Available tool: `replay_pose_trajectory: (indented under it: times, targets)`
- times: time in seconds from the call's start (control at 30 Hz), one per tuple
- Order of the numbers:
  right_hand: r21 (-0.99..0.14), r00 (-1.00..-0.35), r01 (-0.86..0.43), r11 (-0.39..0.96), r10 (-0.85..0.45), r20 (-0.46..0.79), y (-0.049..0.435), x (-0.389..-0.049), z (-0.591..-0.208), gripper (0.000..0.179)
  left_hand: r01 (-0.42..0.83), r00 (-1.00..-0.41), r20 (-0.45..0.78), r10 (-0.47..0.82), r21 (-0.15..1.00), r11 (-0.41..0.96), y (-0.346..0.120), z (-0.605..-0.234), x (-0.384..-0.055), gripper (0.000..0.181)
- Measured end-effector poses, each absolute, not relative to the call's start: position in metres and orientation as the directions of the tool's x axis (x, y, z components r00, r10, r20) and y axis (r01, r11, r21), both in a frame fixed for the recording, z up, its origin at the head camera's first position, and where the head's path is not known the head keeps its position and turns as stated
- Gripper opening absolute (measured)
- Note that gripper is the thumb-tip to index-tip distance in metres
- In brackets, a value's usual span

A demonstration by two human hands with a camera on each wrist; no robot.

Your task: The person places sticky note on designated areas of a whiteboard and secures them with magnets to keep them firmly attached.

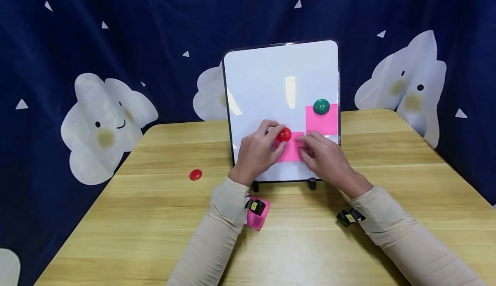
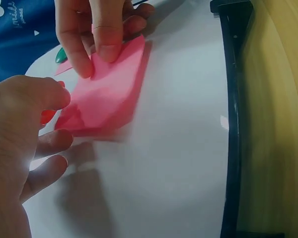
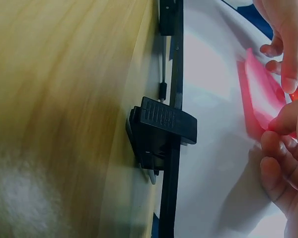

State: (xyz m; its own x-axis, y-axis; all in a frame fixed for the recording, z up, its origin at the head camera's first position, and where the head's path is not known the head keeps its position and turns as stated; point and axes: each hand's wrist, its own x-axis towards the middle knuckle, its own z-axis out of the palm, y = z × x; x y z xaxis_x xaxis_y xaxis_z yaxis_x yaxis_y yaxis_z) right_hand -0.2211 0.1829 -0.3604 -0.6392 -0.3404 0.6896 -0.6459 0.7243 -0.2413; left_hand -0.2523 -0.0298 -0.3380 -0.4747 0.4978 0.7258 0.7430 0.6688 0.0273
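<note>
A whiteboard stands upright on the table. My left hand grips a round red magnet between thumb and fingers, at the upper left part of a pink sticky note. My right hand pinches that note near its right edge; in the right wrist view the note bows away from the board, its shadow beside it. Only a sliver of the red magnet shows behind the left fingers in the left wrist view. Higher at the right, a green magnet sits on another pink note.
A second red magnet lies on the wooden table, left of the board. Pink paper lies partly under the left wrist. Black feet support the board. Behind hangs a dark blue curtain.
</note>
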Motion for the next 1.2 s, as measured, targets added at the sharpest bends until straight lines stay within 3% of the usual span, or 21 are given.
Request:
replay_pose_trajectory:
  times: [0.27,0.9,1.2]
  targets:
    - [-0.218,-0.633,-0.623,0.751,-0.321,0.704,0.189,-0.219,-0.36,0.033,0.736,-0.476,0.72,0.505,0.01,0.677,-0.022,-0.339,-0.253,0.039]
    - [-0.224,-0.646,-0.608,0.762,-0.31,0.698,0.187,-0.22,-0.362,0.032,0.714,-0.4,0.756,0.518,-0.097,0.693,-0.018,-0.345,-0.255,0.031]
    - [-0.22,-0.636,-0.616,0.757,-0.313,0.705,0.188,-0.221,-0.363,0.03,0.702,-0.393,0.754,0.527,-0.124,0.701,-0.017,-0.344,-0.252,0.03]
